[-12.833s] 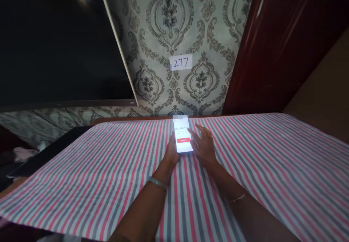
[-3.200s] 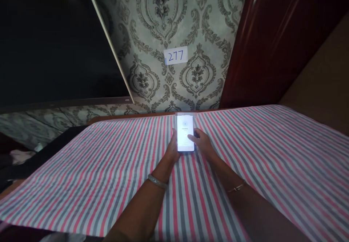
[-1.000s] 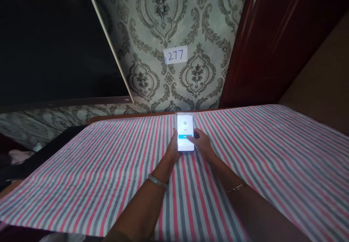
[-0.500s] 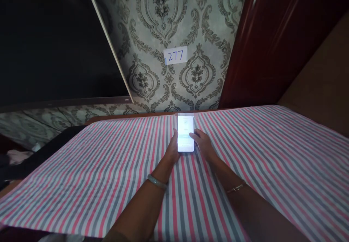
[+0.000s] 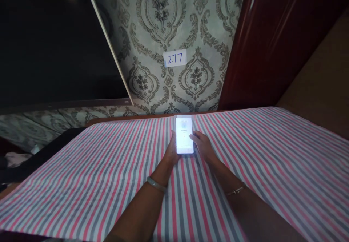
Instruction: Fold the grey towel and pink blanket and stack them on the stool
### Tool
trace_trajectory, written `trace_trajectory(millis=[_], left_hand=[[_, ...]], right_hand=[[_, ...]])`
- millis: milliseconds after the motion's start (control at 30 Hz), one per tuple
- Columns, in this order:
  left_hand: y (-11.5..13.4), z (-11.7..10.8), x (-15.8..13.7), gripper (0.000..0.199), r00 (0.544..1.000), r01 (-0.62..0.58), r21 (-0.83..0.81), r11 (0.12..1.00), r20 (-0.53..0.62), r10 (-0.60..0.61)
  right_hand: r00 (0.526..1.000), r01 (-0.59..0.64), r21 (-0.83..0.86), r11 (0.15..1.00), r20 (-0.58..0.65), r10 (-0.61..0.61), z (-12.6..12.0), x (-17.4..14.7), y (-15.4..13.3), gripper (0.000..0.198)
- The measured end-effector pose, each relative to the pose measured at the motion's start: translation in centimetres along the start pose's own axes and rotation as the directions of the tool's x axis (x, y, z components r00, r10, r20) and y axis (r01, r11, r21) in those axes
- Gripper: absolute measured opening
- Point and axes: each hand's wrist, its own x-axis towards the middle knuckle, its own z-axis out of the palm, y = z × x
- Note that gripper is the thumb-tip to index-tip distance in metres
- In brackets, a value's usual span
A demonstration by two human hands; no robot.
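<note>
A smartphone (image 5: pixel 184 140) with a bright white screen is held upright over the striped cloth (image 5: pixel 117 169). Along its left edge, my left hand (image 5: pixel 171 150) grips it, thumb at the side and the other fingers hidden behind. My right hand (image 5: pixel 203 144) is at the right edge, its thumb tip over the screen's border and its fingers curled by the phone's side. The text on the screen is too small to read. A pale bangle (image 5: pixel 156 183) circles my left wrist, and a thin metal bracelet (image 5: pixel 236 189) my right.
A large dark television (image 5: pixel 60 45) stands at the left. Behind the table, the patterned wall (image 5: pixel 169 85) bears a paper label (image 5: pixel 175 58) reading 277. A glossy dark red panel (image 5: pixel 253 52) rises at the right. Dark cloth (image 5: pixel 49 151) lies beyond the table's left edge.
The phone's screen content has changed to a different white page. The phone has shifted very slightly left in view; both hands keep their places on it.
</note>
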Motion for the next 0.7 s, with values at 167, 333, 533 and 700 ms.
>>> trace_trajectory(millis=[167,333,533,700], left_hand=[[-0.1,-0.1,0.2,0.067,1.0,0.012,-0.009,1.0,-0.017,-0.012],[0.7,0.5,-0.1,0.067,0.999,0.011,-0.059,0.998,-0.037,-0.014],[2.0,0.7,-0.2,0.064,0.987,-0.102,-0.107,0.989,-0.133,0.087],[1.8,0.8,-0.4,0.062,0.99,-0.114,-0.074,0.991,-0.097,0.107]], right_hand=[[0.997,0.032,-0.004,0.999,-0.07,-0.033,-0.1,0.1,0.2,0.032],[0.969,0.171,-0.182,0.968,-0.146,-0.198,-0.5,0.2,0.0,0.035],[0.82,0.492,-0.575,0.654,0.053,-0.57,-0.2,-0.2,-0.3,0.044],[0.786,0.525,-0.701,0.482,0.183,-0.59,0.2,-0.8,-0.6,0.043]])
